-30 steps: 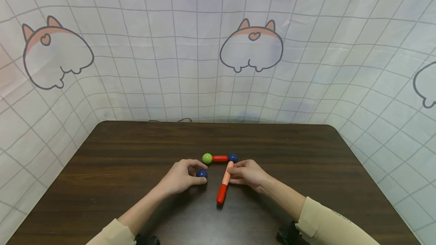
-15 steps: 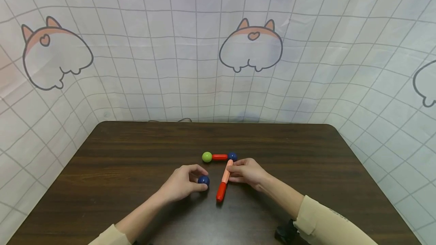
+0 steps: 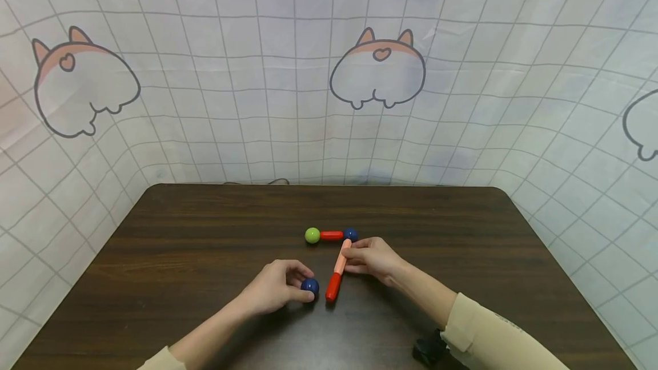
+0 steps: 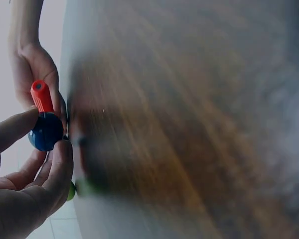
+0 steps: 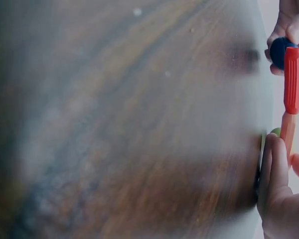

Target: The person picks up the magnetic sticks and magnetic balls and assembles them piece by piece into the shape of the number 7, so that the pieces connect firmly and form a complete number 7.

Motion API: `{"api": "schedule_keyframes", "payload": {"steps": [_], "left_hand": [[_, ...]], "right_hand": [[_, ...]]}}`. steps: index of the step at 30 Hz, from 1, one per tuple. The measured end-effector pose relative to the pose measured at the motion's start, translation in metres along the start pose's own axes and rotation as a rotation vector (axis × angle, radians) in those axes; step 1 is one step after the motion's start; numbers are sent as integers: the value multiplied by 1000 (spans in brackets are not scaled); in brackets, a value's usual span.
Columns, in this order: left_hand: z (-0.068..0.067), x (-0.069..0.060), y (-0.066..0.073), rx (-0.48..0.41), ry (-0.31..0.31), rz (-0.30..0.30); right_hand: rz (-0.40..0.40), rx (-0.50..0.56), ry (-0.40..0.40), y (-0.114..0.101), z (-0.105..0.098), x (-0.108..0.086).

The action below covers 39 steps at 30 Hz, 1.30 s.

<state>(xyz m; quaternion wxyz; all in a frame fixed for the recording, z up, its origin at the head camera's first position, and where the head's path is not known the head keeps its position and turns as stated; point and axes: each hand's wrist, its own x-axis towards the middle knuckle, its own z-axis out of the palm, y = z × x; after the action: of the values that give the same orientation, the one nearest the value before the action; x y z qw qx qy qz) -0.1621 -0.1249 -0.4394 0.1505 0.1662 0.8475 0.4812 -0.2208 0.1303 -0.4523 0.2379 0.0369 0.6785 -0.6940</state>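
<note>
Between thumb and fingers, my left hand (image 3: 272, 288) pinches a dark blue ball (image 3: 310, 286); the left wrist view shows this blue ball (image 4: 46, 131) close up. My right hand (image 3: 377, 260) holds a peach stick (image 3: 341, 260) whose near end meets a red ribbed stick (image 3: 333, 287) in one line. The red end slants toward me, a small gap to the right of the held ball. Behind, a green ball (image 3: 312, 236), a short red stick (image 3: 331, 235) and a second blue ball (image 3: 350, 234) form a row. Whether the peach tip touches that second ball, I cannot tell.
Everything is over a dark wood-grain table (image 3: 205, 227) with rounded far corners. A white grid-patterned curtain (image 3: 247, 101) stands behind and at both sides. Under the right sleeve (image 3: 483, 327) sits a black object (image 3: 429, 350).
My left hand has brought the blue ball nearer to me and slightly right, down to beside the red stick's near end. My right hand and the sticks have barely moved.
</note>
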Motion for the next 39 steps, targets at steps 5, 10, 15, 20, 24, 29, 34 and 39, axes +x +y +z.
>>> {"api": "schedule_keyframes", "payload": {"steps": [5, 10, 15, 20, 24, 29, 34, 39], "left_hand": [[1, -6, 1, -25, -34, -30], [3, -11, 3, -37, -60, -26], [3, -14, 5, -47, -65, -31], [8, -17, 8, -64, -65, -26], [13, -19, 10, -91, -76, -20], [19, -19, 13, -110, -87, -14], [24, -17, 14, -107, -86, -11], [27, -17, 14, -99, -71, -18]], "right_hand": [[1, 7, 12, -1, 1, 1], [10, 22, 26, -2, 1, 2], [11, 30, 28, -1, 1, 2], [15, 30, 28, -2, 0, 1], [16, 34, 23, -1, -1, 1], [22, 36, 14, -1, -1, 1], [17, 32, 12, 1, -1, 2], [8, 27, 9, 2, 0, 3]]}}
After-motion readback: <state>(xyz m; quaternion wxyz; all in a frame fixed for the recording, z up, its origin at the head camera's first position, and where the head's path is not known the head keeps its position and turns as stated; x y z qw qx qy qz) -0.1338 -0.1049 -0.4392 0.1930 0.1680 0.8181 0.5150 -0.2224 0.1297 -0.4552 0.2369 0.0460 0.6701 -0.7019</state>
